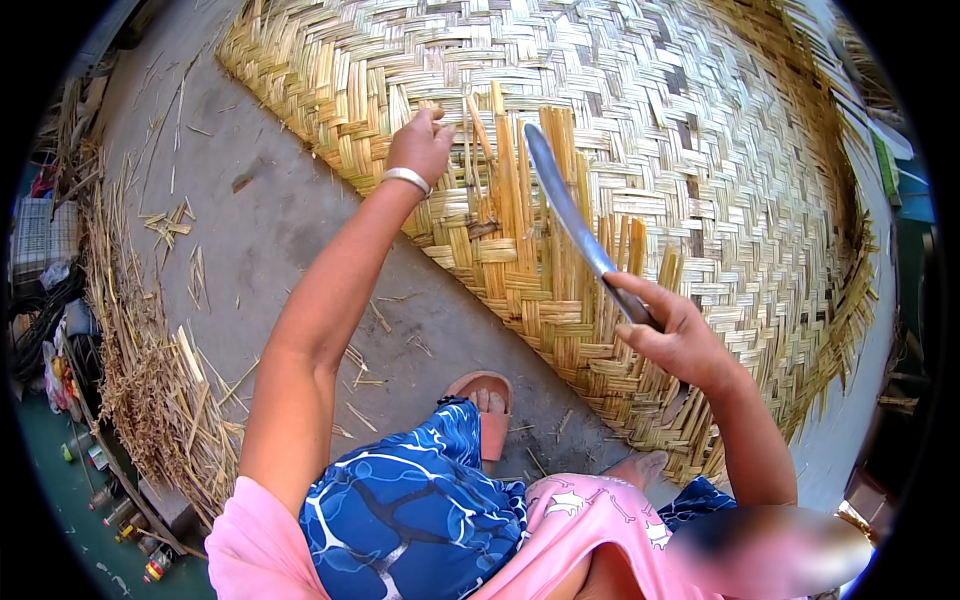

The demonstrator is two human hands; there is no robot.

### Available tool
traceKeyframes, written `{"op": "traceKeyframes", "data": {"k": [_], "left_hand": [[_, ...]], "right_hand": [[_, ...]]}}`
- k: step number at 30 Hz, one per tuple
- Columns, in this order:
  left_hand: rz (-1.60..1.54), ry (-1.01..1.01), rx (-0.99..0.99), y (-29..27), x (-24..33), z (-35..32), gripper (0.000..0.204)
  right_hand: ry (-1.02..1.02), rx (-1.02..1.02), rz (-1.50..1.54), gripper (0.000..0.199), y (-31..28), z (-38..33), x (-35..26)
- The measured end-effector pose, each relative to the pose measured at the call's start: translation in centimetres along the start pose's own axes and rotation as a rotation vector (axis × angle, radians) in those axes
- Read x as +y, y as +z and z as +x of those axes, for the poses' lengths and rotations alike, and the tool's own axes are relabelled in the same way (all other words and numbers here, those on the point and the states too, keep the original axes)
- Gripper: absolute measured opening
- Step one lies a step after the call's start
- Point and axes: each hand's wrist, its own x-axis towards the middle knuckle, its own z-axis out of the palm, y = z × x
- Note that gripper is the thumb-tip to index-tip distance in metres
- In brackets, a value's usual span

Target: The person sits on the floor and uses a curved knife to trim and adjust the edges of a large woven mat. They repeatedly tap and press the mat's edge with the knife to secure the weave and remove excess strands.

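Observation:
A large mat (650,170) woven from flat straw-coloured strips lies on the ground before me. Loose strip ends (512,190) stand up out of the weave between my hands. My right hand (675,335) grips a curved metal blade (565,205) at its near end, its rounded tip pointing away over these ends. Over the mat's left part, my left hand (420,150), a pale bangle (405,178) at the wrist, is closed with fingers pinched. Whatever it may hold is too small to make out.
Dry stalks (150,390) lie heaped along the left, with loose scraps (170,222) scattered on the grey floor (250,240). Bottles (125,515) and a pale crate (45,235) stand at the far left. My sandalled foot (490,405) is close to the mat's near edge.

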Motion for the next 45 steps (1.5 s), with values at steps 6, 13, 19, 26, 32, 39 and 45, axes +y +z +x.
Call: {"op": "traceKeyframes", "data": {"k": [6,13,19,26,32,39,45], "left_hand": [[-0.603,-0.451,-0.414,0.4,4.2,1.3,0.032],[-0.58,-0.469,-0.585,-0.6,4.3,0.0,0.017],[-0.565,-0.434,-0.395,0.3,3.2,-1.9,0.018],[-0.635,-0.417,-0.515,-0.2,4.1,-2.4,0.022],[-0.588,-0.468,-0.544,0.0,4.7,-2.6,0.019],[-0.368,-0.441,-0.346,1.2,3.2,-3.3,0.016],[-0.57,-0.497,-0.38,0.9,3.1,-3.2,0.016]], "right_hand": [[-0.096,-0.006,0.186,0.057,0.8,0.3,-0.9],[-0.118,-0.014,0.239,0.056,2.3,2.5,-0.7],[-0.096,-0.026,0.152,0.056,2.4,4.8,-0.5],[-0.105,-0.01,0.118,0.059,1.9,8.2,-1.2],[-0.142,0.035,0.149,0.059,1.8,8.6,-1.8],[-0.094,0.041,0.062,0.059,1.8,9.4,-1.1],[-0.071,0.022,-0.117,0.058,2.1,11.3,-1.6]]}}
